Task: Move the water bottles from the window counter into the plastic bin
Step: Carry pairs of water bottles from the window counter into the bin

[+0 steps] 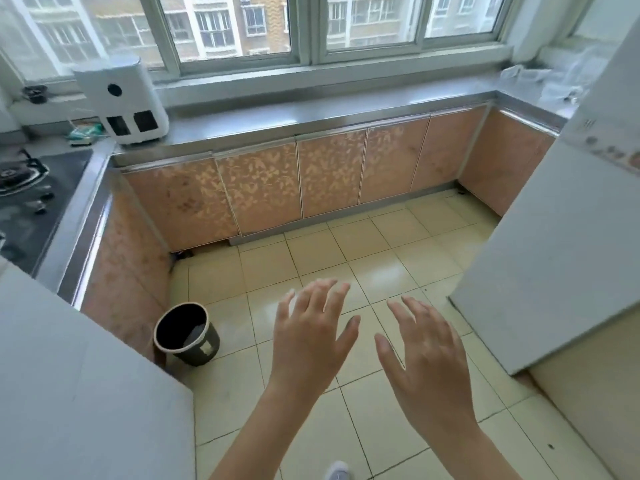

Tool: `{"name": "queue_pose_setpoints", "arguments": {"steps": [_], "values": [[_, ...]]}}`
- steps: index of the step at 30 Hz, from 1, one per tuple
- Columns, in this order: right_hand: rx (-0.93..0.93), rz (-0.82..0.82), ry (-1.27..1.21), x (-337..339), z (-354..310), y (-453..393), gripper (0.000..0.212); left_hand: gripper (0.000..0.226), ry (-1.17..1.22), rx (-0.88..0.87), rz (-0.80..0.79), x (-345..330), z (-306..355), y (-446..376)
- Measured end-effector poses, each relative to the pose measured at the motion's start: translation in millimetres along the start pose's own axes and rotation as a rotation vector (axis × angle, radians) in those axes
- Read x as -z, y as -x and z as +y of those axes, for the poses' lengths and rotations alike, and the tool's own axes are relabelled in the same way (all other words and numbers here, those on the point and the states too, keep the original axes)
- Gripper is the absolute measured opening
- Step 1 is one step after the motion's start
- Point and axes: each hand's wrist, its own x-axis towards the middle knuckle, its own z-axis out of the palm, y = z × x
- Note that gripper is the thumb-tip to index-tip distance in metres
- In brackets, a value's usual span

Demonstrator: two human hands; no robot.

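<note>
The window counter [311,114] is a long grey metal-topped run below the window [304,26], its front faced with pinkish-orange cabinet doors [294,181] patterned with pale leaf shapes; it turns a corner at the right, where some clear crumpled plastic [540,79] lies blurred on the top, too indistinct to say whether it is bottles or wrapping; no water bottle can be made out for certain, and no plastic bin can be told apart from that clutter.

The left hand [308,336] hangs over the floor tiles [346,258] in front of the counter, back toward the camera, fingers spread and nearly straight, gripping nothing and touching nothing; the right hand [427,355] is just beside it, apart from it, likewise spread with fingers extended and the thumb angled inward, holding nothing.

At the counter's left end stands a white boxy appliance [121,98] with two dark panels low on its front; further left, a black gas hob [27,188] is set into the side worktop; a small dark wastebasket [187,334] stands on the tiles against the left cabinets; a white refrigerator [554,244] fills the right side.
</note>
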Motion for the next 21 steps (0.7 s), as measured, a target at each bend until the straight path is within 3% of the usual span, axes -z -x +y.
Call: {"name": "queue_pose_setpoints", "arguments": {"steps": [11,21], "values": [[-0.225,0.067,0.024,-14,93,-135,0.055,0.045,0.099,-0.150,-0.059,-97,29,-163],[-0.210,0.052,0.036,-29,225,-317,0.055,0.046,0.064,-0.188,-0.036,-213,92,-343]]}}
